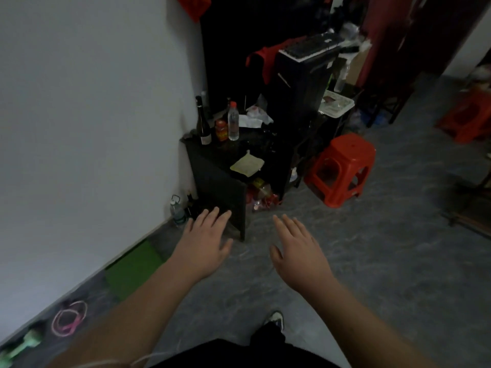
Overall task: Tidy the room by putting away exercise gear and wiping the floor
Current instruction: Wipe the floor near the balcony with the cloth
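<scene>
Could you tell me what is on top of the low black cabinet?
A dark wine bottle, red-lidded jar, clear water bottle and yellowish cloth; the speaker hides what lies behind.

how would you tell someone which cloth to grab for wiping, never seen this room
Find the low black cabinet against the white wall, left of the red stool. The cloth lies flat on its top near the front edge. It is the pale yellow folded square, lying in front of the bottles.

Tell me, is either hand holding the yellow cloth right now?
No, the left hand and right hand are open and empty, while the yellow cloth lies on the black cabinet.
</scene>
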The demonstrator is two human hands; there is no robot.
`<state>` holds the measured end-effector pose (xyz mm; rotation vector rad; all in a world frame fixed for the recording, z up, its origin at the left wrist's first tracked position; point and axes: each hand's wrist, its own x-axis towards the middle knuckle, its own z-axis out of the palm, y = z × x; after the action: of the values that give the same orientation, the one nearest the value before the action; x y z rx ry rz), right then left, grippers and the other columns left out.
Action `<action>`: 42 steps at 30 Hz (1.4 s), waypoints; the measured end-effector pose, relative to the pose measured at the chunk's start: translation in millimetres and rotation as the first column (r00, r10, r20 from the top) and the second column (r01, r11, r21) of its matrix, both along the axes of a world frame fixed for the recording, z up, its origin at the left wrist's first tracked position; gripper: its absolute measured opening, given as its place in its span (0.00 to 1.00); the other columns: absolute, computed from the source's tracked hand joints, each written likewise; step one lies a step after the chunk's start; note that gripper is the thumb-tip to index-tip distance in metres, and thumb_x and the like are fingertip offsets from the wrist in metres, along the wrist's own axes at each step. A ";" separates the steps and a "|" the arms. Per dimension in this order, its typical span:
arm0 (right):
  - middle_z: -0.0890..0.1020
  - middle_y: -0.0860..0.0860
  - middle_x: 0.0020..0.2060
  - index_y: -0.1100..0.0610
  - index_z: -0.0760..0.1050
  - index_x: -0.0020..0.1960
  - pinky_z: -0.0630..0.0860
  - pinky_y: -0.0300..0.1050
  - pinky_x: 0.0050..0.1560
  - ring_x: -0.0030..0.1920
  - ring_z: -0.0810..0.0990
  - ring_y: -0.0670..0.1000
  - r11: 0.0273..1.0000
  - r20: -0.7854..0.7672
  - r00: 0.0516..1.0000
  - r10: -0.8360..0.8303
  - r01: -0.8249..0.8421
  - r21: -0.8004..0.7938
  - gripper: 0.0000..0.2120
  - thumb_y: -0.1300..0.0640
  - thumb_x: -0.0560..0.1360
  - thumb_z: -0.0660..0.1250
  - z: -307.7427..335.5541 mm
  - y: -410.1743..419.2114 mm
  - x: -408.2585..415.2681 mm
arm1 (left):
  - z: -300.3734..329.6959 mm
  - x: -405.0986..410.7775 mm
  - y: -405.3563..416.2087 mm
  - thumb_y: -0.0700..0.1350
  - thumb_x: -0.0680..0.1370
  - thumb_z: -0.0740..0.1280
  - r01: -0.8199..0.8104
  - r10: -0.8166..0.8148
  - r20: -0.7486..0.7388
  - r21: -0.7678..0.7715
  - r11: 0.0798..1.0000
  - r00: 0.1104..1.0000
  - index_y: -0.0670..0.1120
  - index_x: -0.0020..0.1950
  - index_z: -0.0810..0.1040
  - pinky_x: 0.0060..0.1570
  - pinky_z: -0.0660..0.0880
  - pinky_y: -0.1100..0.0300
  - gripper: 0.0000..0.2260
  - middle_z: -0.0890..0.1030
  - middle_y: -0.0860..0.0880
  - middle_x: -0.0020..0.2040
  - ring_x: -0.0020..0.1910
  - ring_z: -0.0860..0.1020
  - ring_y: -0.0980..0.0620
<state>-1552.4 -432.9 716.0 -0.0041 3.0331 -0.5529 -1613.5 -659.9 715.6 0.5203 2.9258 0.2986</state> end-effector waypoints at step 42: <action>0.81 0.56 0.56 0.57 0.74 0.66 0.80 0.49 0.49 0.55 0.80 0.55 -0.039 0.856 0.280 -0.435 0.944 -0.328 0.19 0.55 0.77 0.71 -251.5 34.3 -601.6 | -256.0 -644.6 129.9 0.43 0.75 0.71 -0.357 0.118 0.812 0.117 0.927 0.572 0.45 0.67 0.71 0.55 0.75 0.54 0.22 0.81 0.46 0.56 0.55 0.79 0.46</action>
<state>-2154.0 -398.6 464.5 1.5856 1.5151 -1.6995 -2258.2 -530.0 459.5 -0.0341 2.0447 0.7540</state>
